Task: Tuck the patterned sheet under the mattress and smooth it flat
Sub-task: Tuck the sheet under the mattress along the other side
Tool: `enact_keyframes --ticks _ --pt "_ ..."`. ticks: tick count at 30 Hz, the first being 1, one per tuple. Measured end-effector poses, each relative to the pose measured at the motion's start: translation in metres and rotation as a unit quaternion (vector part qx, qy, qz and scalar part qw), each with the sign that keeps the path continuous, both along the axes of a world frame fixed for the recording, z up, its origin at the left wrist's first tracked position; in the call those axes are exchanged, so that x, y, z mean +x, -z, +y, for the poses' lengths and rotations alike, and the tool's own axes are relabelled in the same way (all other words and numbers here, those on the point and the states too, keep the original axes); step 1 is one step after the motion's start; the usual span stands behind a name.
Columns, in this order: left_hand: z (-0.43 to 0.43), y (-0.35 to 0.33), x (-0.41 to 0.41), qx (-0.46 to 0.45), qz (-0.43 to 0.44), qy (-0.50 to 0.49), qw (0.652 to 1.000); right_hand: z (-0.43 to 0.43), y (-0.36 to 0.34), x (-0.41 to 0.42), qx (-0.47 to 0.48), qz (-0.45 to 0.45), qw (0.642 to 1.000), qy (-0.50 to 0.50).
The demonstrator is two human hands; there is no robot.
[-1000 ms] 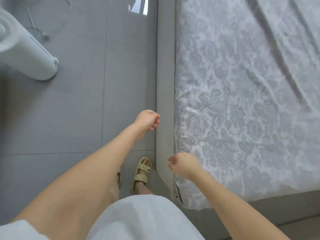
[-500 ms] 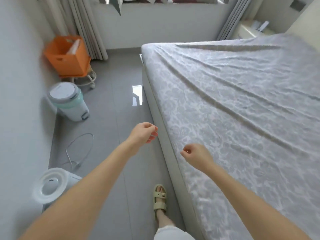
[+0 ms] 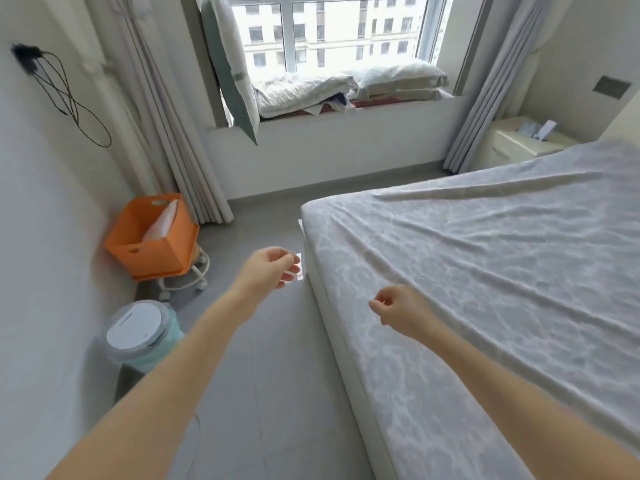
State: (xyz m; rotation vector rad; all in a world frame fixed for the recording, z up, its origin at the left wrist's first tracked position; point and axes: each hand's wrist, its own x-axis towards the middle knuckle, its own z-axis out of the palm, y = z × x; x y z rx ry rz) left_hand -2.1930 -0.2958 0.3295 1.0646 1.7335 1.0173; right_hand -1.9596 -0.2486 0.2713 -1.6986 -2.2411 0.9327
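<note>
One bed (image 3: 370, 420) carries one patterned sheet (image 3: 485, 271). Two hands are out by its left edge: one left hand (image 3: 268, 273) and one right hand (image 3: 401, 315). Left of the bed stand one orange box (image 3: 156, 244) and one round bin (image 3: 142, 334). Beyond the bed are one window (image 3: 329, 32), two curtains (image 3: 166, 116) (image 3: 485, 98), two stacked pillows (image 3: 398, 81), one upright pillow (image 3: 228, 57) and one crumpled quilt (image 3: 298, 93). One cabinet (image 3: 519, 140) stands by the bed's far corner.

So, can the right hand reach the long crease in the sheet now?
Probably yes: the right hand hangs empty over the sheet near its edge, and nothing lies between it and the crease just beyond.
</note>
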Motion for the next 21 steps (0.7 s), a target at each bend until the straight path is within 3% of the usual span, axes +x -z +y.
enact_keyframes --ticks 8,14,21 --pt "0.206 -0.039 -0.160 0.061 0.084 0.070 0.992 0.208 -0.001 -0.143 0.003 -0.014 1.000 -0.001" --pt "0.381 -0.061 -0.239 0.077 0.124 0.142 0.979 0.336 0.017 -0.209 -0.057 -0.013 0.996 0.070" --pt "0.599 -0.043 -0.275 0.071 0.114 0.226 0.965 0.497 0.051 -0.227 -0.094 0.013 0.974 0.205"
